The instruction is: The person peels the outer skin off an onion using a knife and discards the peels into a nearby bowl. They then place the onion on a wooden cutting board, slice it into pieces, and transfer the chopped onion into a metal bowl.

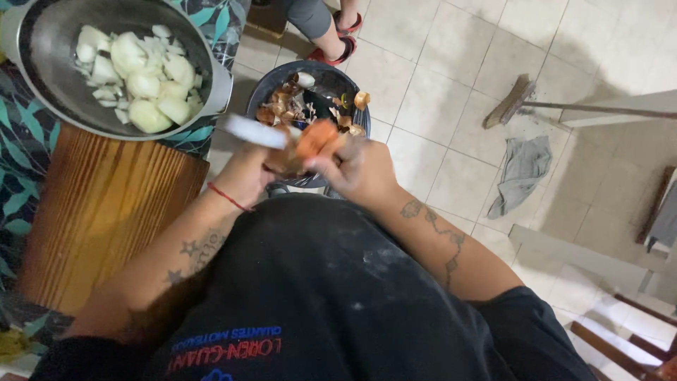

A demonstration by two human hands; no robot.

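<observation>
Right hand (363, 169) closed around onion (316, 137); left hand (243, 176) gripping knife (255, 132), blade running left-right, lying just left of onion, above scrap bucket (271, 81).

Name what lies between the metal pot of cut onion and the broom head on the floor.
In the head view, between the metal pot and the broom head sits a dark bowl of peelings on pale floor tiles.

grey pot (211, 85), white onion pieces (144, 70), teal leaf-patterned cloth (17, 141).
</observation>
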